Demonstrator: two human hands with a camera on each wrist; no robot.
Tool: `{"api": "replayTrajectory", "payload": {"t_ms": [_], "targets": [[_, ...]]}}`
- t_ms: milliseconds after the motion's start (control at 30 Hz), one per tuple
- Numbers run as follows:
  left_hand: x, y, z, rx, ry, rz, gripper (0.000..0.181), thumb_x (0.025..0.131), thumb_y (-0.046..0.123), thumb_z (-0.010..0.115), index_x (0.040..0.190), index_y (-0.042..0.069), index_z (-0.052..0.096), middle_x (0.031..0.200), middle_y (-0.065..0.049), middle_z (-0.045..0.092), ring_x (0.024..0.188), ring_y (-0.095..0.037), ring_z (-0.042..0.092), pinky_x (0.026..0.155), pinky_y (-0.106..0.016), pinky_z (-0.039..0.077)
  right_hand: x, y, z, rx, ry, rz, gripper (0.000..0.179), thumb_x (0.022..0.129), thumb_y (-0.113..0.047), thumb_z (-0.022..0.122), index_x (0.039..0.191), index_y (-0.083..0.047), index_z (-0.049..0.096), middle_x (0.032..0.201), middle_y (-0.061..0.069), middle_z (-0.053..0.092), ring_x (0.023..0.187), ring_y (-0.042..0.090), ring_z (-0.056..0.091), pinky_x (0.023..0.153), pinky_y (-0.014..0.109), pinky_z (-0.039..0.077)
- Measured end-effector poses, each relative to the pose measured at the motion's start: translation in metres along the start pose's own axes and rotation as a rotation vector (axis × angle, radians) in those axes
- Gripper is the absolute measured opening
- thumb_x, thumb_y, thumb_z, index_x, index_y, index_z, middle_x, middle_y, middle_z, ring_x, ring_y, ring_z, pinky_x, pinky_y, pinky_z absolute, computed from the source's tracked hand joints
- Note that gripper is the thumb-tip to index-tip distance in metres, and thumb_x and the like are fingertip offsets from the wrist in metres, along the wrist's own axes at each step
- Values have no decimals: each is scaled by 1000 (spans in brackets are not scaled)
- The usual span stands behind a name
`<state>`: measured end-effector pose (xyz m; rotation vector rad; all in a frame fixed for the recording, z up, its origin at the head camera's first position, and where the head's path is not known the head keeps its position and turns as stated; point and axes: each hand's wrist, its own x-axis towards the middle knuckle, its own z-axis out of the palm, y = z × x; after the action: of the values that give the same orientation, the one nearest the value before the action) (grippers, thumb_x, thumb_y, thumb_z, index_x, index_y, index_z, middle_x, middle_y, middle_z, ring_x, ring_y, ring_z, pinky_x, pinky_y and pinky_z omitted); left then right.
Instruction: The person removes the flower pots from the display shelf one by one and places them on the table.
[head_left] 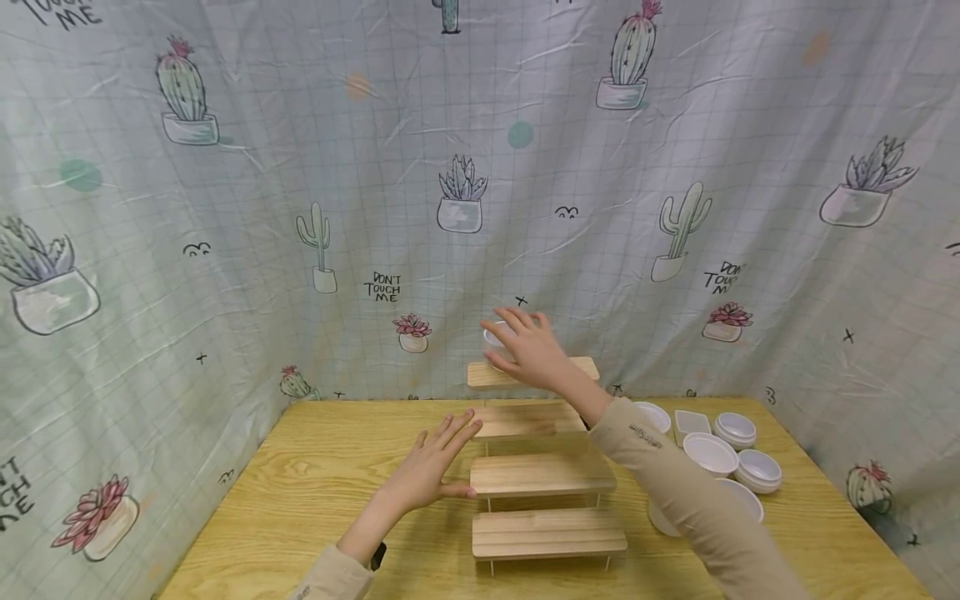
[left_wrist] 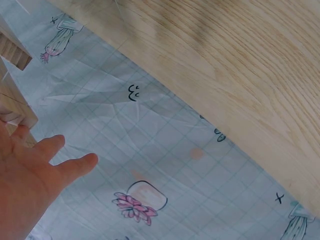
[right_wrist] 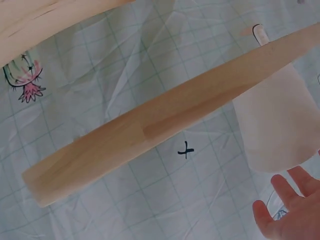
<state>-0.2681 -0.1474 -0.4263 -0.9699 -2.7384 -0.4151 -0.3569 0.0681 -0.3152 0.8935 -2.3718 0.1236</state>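
Observation:
A wooden four-step display stand (head_left: 543, 473) on thin legs stands at the middle of the table. On the left end of its top step is a white cup (right_wrist: 280, 127), mostly hidden behind my right hand (head_left: 531, 350) in the head view. Near the cup's rim my right fingers (right_wrist: 285, 192) are spread and extended; whether they touch it I cannot tell. Beside the stand's left edge is my left hand (head_left: 424, 472), its fingers stretched out, the fingertips and thumb at the ends of the middle steps. It holds nothing.
Several white cups and bowls (head_left: 711, 454) are grouped on the table right of the stand, partly behind my right sleeve (head_left: 675, 475). A cactus-print curtain (head_left: 360, 167) hangs behind and along both sides of the wooden table (head_left: 315, 508).

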Motion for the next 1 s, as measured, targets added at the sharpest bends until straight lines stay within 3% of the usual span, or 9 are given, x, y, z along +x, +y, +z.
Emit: {"api": "replayTrajectory", "payload": {"t_ms": [233, 800, 1000], "targets": [[0, -1, 1, 0, -5, 1, 93, 71, 49, 65, 144, 21, 16, 151, -1, 12, 136, -36, 17, 95, -69, 24, 6, -1, 6, -1, -57, 34, 48, 91, -47, 39, 134, -25, 40, 142, 9, 34, 130, 30, 32, 99, 57, 29], [0, -1, 1, 6, -11, 0, 92, 71, 51, 63, 144, 21, 16, 151, -1, 12, 135, -36, 17, 95, -69, 25, 10, -2, 12, -42, -63, 64, 42, 91, -47, 40, 126, -27, 50, 126, 6, 51, 112, 28, 43, 91, 52, 32], [0, 0, 0, -7, -4, 4, 93, 70, 49, 65, 144, 21, 16, 151, -2, 12, 135, -37, 18, 94, -69, 25, 11, -1, 11, -38, -72, 69, 40, 91, -46, 40, 125, -27, 51, 125, 5, 50, 109, 31, 44, 90, 51, 31]]}}
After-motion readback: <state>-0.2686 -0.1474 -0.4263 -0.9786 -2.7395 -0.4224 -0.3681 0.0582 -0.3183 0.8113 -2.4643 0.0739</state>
